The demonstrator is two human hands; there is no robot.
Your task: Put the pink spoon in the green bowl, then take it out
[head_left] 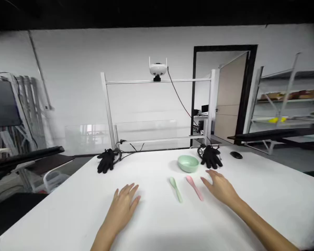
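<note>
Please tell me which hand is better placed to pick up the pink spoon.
Right, probably: the right hand lies close beside the pink spoon, while the left hand is farther off, past the green spoon.

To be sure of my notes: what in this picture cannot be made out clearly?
Head view:
- Left forearm and right forearm: cut off by the bottom edge.
- Black coiled cable: partly hidden by the black fabric glove.
- Brown items on the white metal shelf: blurred, cut off by right edge.

My feed: two black fabric gloves [106, 161] lying well apart on white table [57, 219] — black oval computer mouse [236, 155] far right; white twin-antenna camera unit [157, 69] atop aluminium frame [185, 81] — tan door [229, 97] open behind.
</note>
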